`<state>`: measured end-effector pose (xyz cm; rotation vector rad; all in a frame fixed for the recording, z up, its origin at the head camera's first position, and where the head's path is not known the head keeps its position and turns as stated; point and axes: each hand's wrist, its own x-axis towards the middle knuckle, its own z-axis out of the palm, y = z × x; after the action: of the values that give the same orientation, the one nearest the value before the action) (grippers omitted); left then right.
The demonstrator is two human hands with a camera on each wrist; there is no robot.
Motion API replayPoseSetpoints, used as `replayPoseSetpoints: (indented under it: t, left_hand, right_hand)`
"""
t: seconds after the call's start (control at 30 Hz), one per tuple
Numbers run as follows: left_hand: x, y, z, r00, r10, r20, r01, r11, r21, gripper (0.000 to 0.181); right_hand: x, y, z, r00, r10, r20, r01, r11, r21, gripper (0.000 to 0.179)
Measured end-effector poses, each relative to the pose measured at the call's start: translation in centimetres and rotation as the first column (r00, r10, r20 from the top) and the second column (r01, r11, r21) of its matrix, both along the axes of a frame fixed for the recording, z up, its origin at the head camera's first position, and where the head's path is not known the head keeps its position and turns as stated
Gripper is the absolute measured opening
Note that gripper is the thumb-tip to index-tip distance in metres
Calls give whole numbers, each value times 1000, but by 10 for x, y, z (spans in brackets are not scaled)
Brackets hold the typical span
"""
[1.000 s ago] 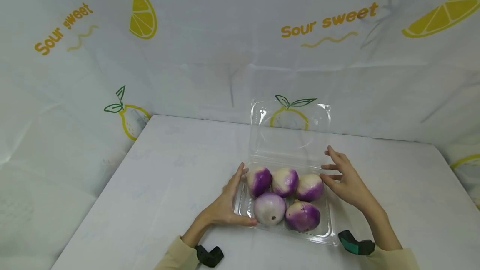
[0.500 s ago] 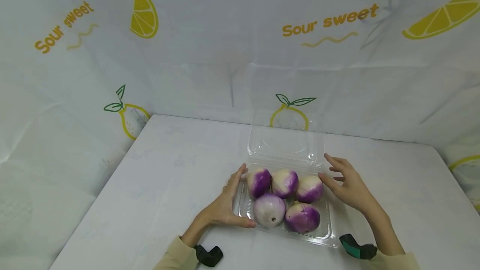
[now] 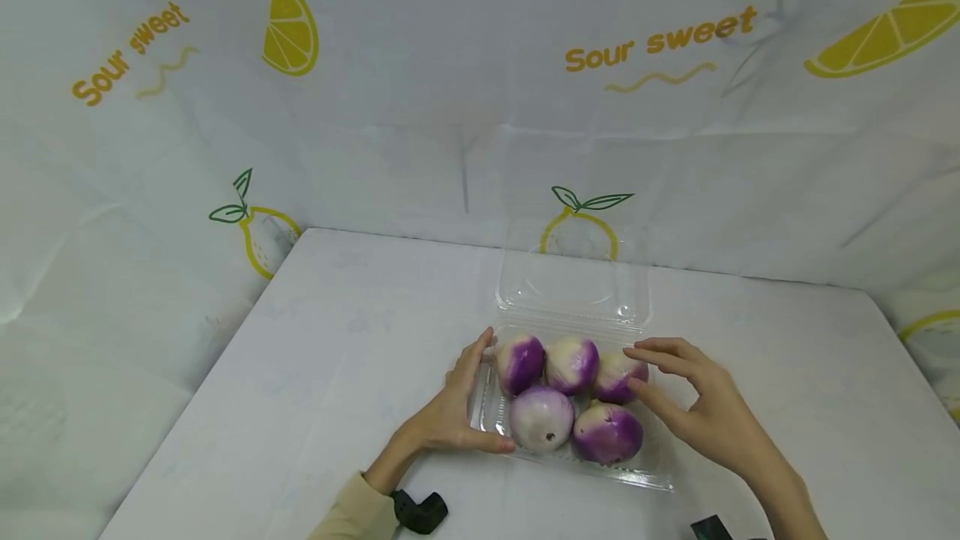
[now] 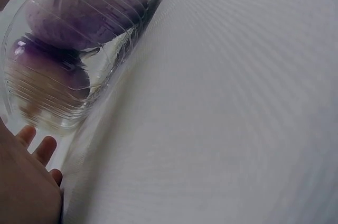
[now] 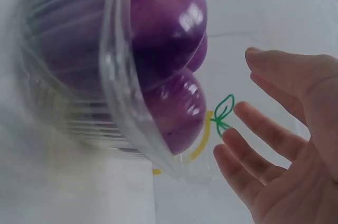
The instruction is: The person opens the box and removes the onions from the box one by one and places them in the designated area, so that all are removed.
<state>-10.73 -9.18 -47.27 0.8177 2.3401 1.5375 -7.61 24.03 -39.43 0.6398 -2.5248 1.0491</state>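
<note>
A clear plastic clamshell container (image 3: 651, 473) rests on the table with its lid (image 3: 517, 298) folded back. Inside sit several purple-and-white turnips (image 3: 542, 417), some in a far row and others in front. My left hand (image 3: 444, 422) spreads along the container's left side, fingertips by the far corner and thumb at the front edge. In the left wrist view, its fingers (image 4: 45, 150) are extended beside the ribbed wall. My right hand (image 3: 708, 407) reaches over the right rim, fingertips overlapping the far-right turnip (image 3: 617, 382). The right wrist view shows its fingers (image 5: 266, 134) apart from the turnips, holding nothing.
The white-covered table (image 3: 360, 315) extends on both sides of the container. Behind it hangs a white cloth (image 3: 450, 65) printed with lemons and lettering. A dark wrist device (image 3: 420, 513) shows below the left hand.
The lid has swung farther back and down toward the table. My right hand has moved from beside the container's far-right corner to over its right rim. The left hand stays in place.
</note>
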Motion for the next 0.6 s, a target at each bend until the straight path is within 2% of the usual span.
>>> replayPoseSetpoints:
  t: [0.3,0.6]
  left_hand:
    - [-1,1,-1,1000,3,6,-3,1000,-12,142]
    - [-1,1,0,1000,-4,1,4,1000,-7,141]
  right_hand:
    - [16,-7,-1,984,179,-18,-178,983,36,56]
    - [26,-14,-6,985,175,6,-174,978,118,56]
